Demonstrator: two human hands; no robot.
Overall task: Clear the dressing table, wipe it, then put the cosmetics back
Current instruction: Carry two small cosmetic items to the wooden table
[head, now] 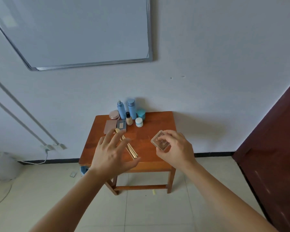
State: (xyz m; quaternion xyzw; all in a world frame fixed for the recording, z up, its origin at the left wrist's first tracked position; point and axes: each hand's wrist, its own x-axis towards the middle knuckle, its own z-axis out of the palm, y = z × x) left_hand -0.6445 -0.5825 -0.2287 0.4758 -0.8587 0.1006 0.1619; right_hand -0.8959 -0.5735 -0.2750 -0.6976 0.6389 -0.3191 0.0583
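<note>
A small wooden table (157,121) stands against the wall. At its back left stand two blue bottles (126,109), a teal jar (141,113), a white jar (139,122), a foundation bottle (128,119), a pink round compact (114,115) and two flat palettes (115,126). Gold slim sticks (131,150) lie near the front, partly under my left hand (111,152), which hovers with spread fingers and holds nothing. My right hand (174,148) holds a clear square case (160,141) just above the table's front right.
A whiteboard (77,32) hangs on the wall above. A dark wooden door (278,144) is at the right. A grey bag (3,166) and a wall cable sit at the left on the tiled floor. A blue thing (84,170) peeks from behind the table's left leg.
</note>
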